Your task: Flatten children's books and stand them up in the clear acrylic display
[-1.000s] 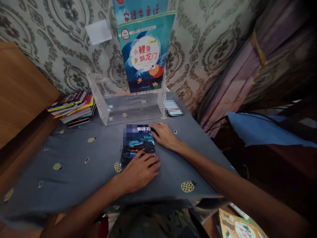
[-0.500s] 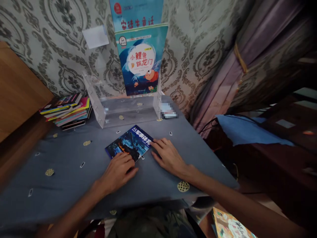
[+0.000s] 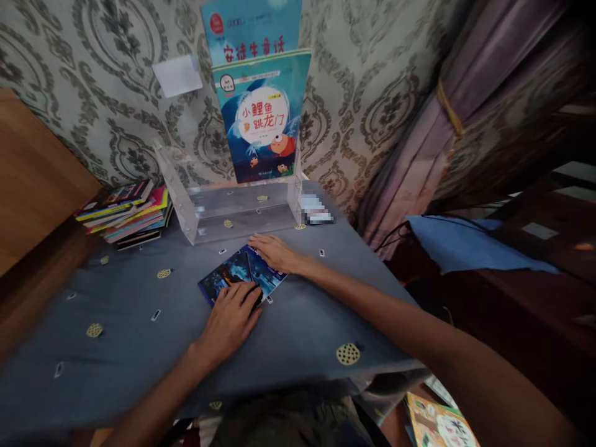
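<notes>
A dark blue book (image 3: 233, 269) lies flat and slanted on the grey patterned tablecloth (image 3: 125, 347). My left hand (image 3: 233, 310) rests on its near edge, fingers spread and slightly bent. Across the book's far right part lies my right hand (image 3: 274, 253), its fingers stretched toward the top corner and hiding most of the printed title. Just beyond is a clear acrylic stand (image 3: 186, 214). Two books are upright at the stand, a teal one with an orange fish (image 3: 263, 118) in front and a blue one (image 3: 251, 28) behind it.
At the back left is a stack of books (image 3: 133, 211). A small pixelated item (image 3: 317, 210) lies right of the stand. The wallpapered wall closes the far side, with a purple curtain (image 3: 419, 149) at right. Below the table's front edge an orange book (image 3: 440, 422) shows.
My right hand has moved from the book's right corner up and left over its title area. My left hand has shifted slightly, still on the near edge.
</notes>
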Action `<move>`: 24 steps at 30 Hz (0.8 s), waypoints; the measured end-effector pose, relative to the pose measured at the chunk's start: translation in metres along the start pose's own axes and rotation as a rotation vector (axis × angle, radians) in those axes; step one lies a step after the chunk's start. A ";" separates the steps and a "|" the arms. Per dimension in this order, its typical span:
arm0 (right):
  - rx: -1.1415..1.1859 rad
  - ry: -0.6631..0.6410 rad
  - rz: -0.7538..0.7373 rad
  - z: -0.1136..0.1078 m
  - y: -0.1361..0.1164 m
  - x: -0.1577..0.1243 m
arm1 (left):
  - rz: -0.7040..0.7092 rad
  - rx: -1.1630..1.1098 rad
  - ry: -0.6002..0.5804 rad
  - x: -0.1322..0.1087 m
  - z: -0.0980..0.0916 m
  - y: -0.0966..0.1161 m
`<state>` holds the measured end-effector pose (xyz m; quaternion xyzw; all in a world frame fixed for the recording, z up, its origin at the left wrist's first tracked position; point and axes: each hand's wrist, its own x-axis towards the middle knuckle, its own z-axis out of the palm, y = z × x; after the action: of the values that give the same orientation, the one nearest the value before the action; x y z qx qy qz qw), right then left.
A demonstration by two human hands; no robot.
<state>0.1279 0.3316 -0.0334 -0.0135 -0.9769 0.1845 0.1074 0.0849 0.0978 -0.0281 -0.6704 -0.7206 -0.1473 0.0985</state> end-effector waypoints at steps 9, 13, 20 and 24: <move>0.039 0.047 -0.010 0.000 0.006 -0.047 | 0.003 0.011 0.024 -0.001 0.003 -0.001; 0.037 0.073 -0.013 -0.002 -0.008 -0.082 | 0.000 0.001 0.034 0.000 0.003 0.000; -0.030 0.140 0.014 0.002 -0.034 -0.128 | -0.040 0.089 0.035 0.000 0.002 0.003; -0.008 0.178 0.012 0.004 -0.039 -0.133 | -0.014 0.189 0.057 0.001 0.003 0.004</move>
<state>0.2576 0.2854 -0.0503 -0.0362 -0.9641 0.1792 0.1928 0.0894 0.0999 -0.0307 -0.6485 -0.7329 -0.0984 0.1805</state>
